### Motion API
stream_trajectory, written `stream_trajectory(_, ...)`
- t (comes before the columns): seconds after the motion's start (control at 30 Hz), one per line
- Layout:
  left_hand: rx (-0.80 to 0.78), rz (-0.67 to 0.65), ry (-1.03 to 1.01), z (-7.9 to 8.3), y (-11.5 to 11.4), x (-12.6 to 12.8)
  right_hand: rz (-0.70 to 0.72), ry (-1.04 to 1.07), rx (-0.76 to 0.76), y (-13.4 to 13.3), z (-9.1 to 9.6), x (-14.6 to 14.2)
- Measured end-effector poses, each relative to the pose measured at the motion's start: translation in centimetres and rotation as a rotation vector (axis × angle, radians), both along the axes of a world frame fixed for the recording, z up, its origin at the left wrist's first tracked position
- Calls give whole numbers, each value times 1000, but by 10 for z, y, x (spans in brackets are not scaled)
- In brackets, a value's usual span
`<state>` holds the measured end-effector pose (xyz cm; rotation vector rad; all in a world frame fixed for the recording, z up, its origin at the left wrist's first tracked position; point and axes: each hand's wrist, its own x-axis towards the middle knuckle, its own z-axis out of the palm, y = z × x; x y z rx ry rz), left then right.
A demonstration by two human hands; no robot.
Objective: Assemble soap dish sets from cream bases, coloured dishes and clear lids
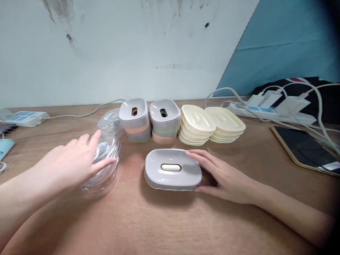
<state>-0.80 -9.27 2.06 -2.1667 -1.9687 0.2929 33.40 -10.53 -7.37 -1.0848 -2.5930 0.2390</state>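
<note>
In the middle of the table lies a grey oval soap dish (174, 177), its slot showing a cream piece. My right hand (225, 175) grips the dish's right end, thumb at the front and fingertips at the back corner. My left hand (71, 161) hovers with fingers apart over a stack of clear plastic lids (106, 173), partly hiding it; whether it touches them I cannot tell. Behind that stack are further clear lids (110, 120). Two stacks of grey slotted dish parts, one left (135, 122) and one right (165, 122), stand behind the soap dish, with peach and green layers among them.
Two stacks of cream ridged trays, near (198, 122) and far (225, 122), stand right of the grey stacks. A power strip (273, 111) with chargers and cables sits at the right, by a dark tablet (305, 148). Another power strip (26, 118) lies far left. A wall closes the back.
</note>
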Motion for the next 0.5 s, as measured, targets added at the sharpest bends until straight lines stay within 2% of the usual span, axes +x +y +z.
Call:
stream_trajectory(0.03,-70,85,-15,2,0,0,-3,-1,2,0,0,0)
stream_trajectory(0.1,-142,172,-55,3,1,1,-8,-11,5,0,0,0)
stream_trajectory(0.33,-131,197,-95,0,4,4,-9,-10,19,0,1,-1)
stream_trajectory(0.5,-46,244,-128,12,2,2,-10,-9,24,0,0,-1)
